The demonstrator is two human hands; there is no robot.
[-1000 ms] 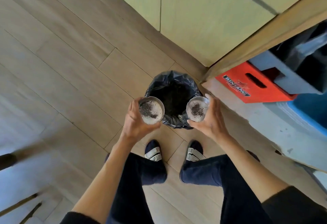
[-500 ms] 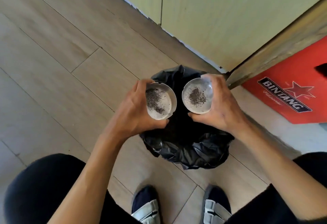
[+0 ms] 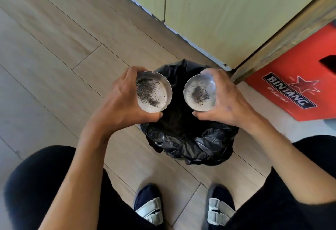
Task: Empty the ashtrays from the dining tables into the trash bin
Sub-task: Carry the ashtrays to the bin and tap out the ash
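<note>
Two ashtrays point(image 3: 154, 94) point(image 3: 199, 93), one gripped in each hand point(image 3: 125, 100) point(image 3: 227, 98), tilt inward over the bin's point(image 3: 190, 146) open mouth.

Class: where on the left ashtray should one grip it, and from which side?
Grip the left ashtray by its raised rim, from its outer left side, as the left hand does: thumb below, fingers over the top. The shallow round dish tilts inward over the bin, leaving its inner edge free.

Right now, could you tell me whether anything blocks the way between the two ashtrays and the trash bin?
Nothing visible does: the left ashtray and right ashtray hang directly over the open, black-lined trash bin.
</note>
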